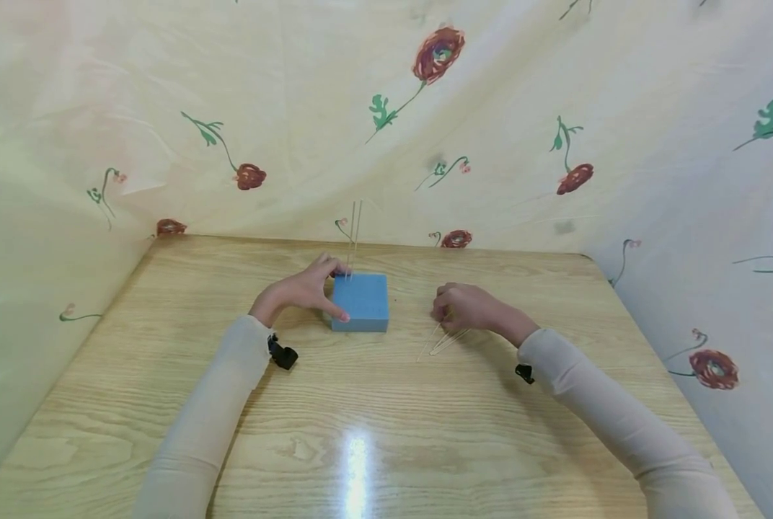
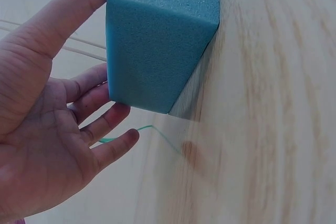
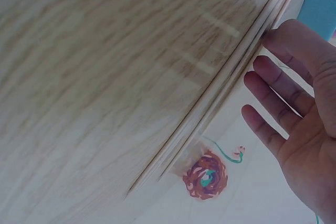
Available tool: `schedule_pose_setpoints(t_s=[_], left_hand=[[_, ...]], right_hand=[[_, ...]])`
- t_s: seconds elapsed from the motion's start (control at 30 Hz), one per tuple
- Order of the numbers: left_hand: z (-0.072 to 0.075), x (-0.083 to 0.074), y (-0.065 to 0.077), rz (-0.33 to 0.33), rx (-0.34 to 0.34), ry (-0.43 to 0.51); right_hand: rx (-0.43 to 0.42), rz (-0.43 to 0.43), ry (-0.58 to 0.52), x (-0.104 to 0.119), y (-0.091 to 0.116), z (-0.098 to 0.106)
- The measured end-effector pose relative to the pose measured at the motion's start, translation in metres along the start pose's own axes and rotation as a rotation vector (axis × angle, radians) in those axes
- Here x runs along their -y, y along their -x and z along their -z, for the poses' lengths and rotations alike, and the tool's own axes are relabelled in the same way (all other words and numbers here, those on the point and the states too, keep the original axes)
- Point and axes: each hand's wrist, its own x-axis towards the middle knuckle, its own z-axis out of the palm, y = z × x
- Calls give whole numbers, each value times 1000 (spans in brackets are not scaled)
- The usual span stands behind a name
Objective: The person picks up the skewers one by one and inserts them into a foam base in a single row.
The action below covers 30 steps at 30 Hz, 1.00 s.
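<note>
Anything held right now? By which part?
Left hand holds the blue foam block by its left end; right hand touches thin wooden sticks, grip unclear.

The left wrist view's top edge cuts off the blue block (image 2: 155,48).

Readable text, labels, brands, numbers, signs: none in the head view or either wrist view. Visible faces of the blue block (image 1: 362,297), the tabletop (image 1: 425,418), the flowered backdrop (image 1: 315,86): no legible characters on any of these.
</note>
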Motion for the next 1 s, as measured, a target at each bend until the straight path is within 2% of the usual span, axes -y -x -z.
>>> schedule_pose_setpoints(t_s=[0.27, 0.53, 0.83, 1.0], left_hand=[[1, -1, 1, 3, 0, 10], [1, 1, 0, -3, 3, 0], [2, 0, 0, -16, 7, 2], [1, -1, 1, -9, 4, 1]], right_hand=[[5, 14, 46, 0, -1, -1], [9, 6, 9, 0, -2, -1], [7, -46, -143, -2, 1, 5], [7, -47, -233, -4, 2, 11]])
